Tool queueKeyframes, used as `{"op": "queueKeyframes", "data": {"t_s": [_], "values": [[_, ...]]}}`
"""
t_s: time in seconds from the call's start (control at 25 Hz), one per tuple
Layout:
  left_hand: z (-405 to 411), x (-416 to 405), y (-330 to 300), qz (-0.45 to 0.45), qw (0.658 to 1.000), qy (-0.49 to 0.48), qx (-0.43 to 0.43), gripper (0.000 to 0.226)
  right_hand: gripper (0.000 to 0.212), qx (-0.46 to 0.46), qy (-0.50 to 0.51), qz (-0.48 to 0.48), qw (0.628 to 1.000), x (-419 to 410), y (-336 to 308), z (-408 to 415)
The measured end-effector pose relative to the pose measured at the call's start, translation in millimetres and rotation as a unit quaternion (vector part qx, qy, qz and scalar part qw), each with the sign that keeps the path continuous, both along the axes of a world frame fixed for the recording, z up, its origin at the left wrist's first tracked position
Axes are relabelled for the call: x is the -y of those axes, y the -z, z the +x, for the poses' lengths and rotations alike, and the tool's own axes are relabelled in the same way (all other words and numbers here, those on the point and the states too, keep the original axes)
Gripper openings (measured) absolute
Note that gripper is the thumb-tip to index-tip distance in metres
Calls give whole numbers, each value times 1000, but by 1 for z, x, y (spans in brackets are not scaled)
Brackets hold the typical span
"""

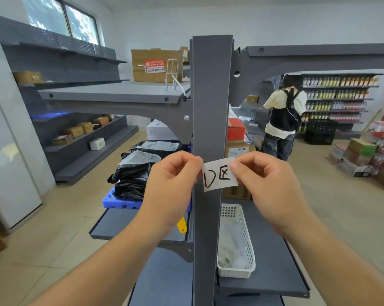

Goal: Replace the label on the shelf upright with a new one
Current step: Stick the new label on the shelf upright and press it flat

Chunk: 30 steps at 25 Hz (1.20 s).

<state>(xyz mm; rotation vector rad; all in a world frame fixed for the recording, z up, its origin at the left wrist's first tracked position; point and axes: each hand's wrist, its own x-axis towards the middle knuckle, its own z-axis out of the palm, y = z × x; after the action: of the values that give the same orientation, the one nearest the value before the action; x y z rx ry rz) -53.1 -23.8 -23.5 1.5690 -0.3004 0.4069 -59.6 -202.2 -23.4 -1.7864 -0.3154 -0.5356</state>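
Observation:
A white paper label point(219, 175) with black handwritten marks is held in front of the grey shelf upright point(210, 96), slightly tilted. My left hand point(171, 180) pinches its left edge and my right hand point(266, 180) pinches its upper right corner. Whether the label touches the upright cannot be told. The upright runs from top to bottom through the middle of the view.
A white perforated basket point(241, 244) holding papers sits on the grey shelf point(274, 272) at lower right. Black bags point(133, 173) lie on a blue crate point(118, 202) at left. A yellow tag point(182, 225) hangs below my left wrist. A person point(282, 120) stands at far shelves.

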Motion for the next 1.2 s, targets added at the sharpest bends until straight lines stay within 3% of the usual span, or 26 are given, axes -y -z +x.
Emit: {"op": "queueKeyframes", "data": {"t_s": [0.2,0.4,0.68,0.92,1.2], "values": [[16,-11,-18,66,993,-66,70,25,14,56,56,-11,997,-6,-19,17],[30,-13,-23,77,994,-52,61,6,12,76,52,22,995,-13,-28,30],[38,-13,-26,85,992,-66,69,7,11,77,41,18,996,-15,-29,37],[41,-10,-27,100,987,-94,80,11,12,172,145,-120,967,-17,-29,40],[42,-7,-23,147,977,-116,106,14,15,234,184,-191,935,-15,-28,47]]}}
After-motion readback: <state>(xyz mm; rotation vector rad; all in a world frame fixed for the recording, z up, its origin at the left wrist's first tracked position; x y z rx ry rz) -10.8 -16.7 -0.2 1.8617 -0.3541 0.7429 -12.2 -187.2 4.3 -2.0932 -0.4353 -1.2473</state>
